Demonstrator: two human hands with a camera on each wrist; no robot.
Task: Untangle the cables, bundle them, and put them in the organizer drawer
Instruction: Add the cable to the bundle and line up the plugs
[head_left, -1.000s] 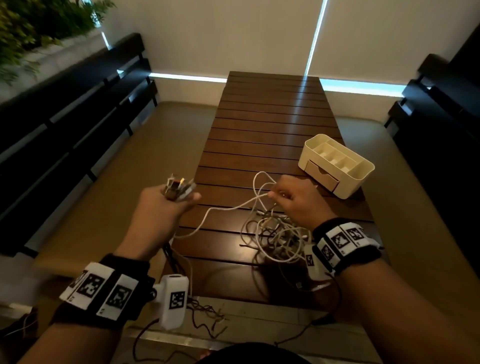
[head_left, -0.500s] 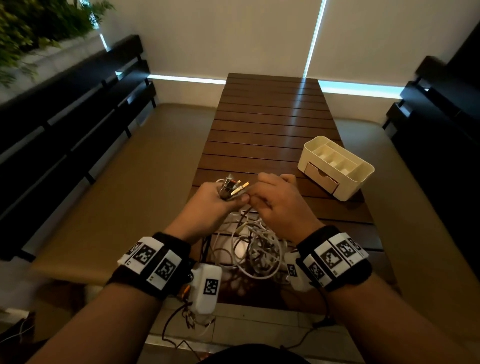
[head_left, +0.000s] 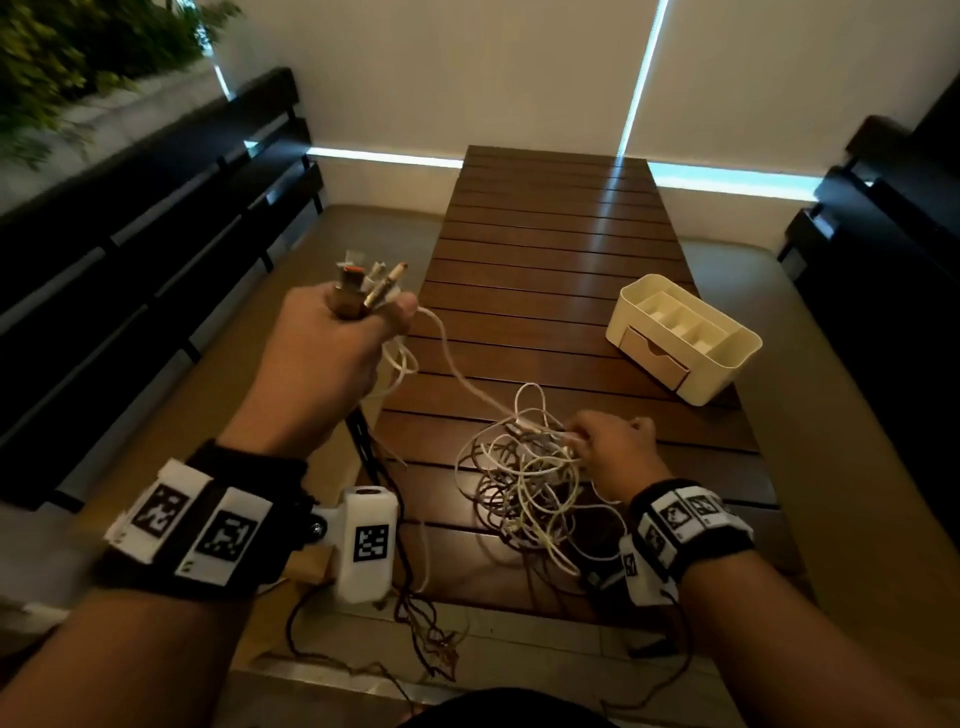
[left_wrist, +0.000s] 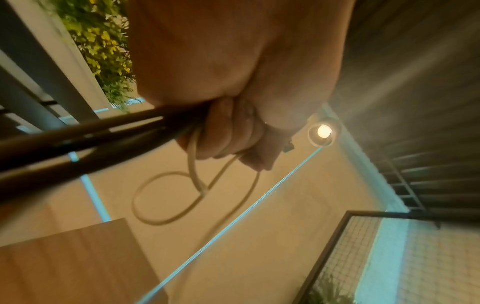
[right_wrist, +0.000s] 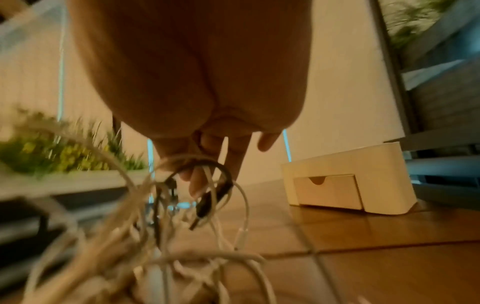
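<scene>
A tangle of white and dark cables (head_left: 524, 483) lies on the near end of the wooden slat table (head_left: 550, 249). My left hand (head_left: 374, 312) is raised left of the table and grips a bunch of cable plug ends (head_left: 363, 283); white cable (left_wrist: 166, 197) and dark cables (left_wrist: 78, 139) hang from the fist. One white strand runs from it down to the tangle. My right hand (head_left: 576, 439) is low on the pile, its fingers (right_wrist: 202, 181) hooked into loops and pinching strands. The cream organizer (head_left: 691, 332) stands at the right, its wooden drawer (right_wrist: 327, 191) closed.
Dark benches with tan cushions (head_left: 171, 312) run along both sides of the table. More thin dark wires (head_left: 426, 639) dangle off the table's near edge towards the floor. A planter with green foliage (head_left: 78, 47) sits at the far left.
My left hand has pulled away up and to the left with the plug ends, drawing a white strand out. My right hand has dropped onto the tangle on the table.
</scene>
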